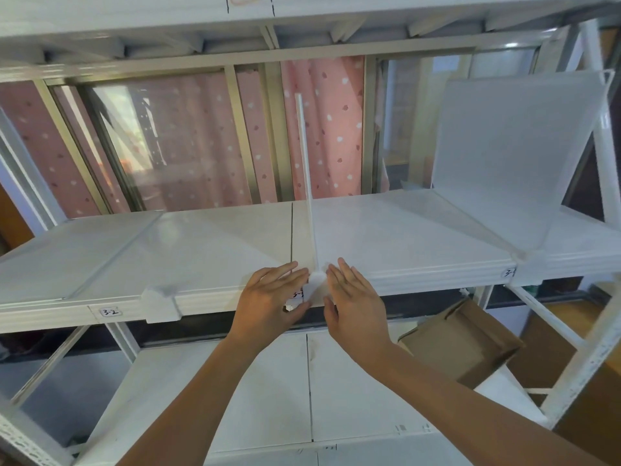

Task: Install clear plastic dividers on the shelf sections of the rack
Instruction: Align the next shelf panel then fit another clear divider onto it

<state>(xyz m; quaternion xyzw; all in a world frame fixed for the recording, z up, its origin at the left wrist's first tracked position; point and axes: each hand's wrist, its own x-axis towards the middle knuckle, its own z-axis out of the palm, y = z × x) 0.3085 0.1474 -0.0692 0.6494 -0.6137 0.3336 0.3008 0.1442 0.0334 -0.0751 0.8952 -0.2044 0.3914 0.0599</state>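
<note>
A clear plastic divider is seen edge-on, standing upright on the middle shelf of the white metal rack, just right of the seam between two shelf panels. Its white front clip is hooked over the shelf's front lip. The left hand is laid flat against the left side of the clip, fingers extended and together, the thumb tucked under the lip. The right hand is held open on the clip's right side, fingers straight, palm turned toward the clip. Neither grip is clenched; both are released, with the clip pressed or flanked between them, though actual contact of the right palm cannot be told. A second divider is seen standing at the right end of the same shelf, and a third toward the left, its clip beside a label marked "3-2". A cardboard box is seen lying on the lower shelf. Pink dotted curtains are visible behind the rack.
</note>
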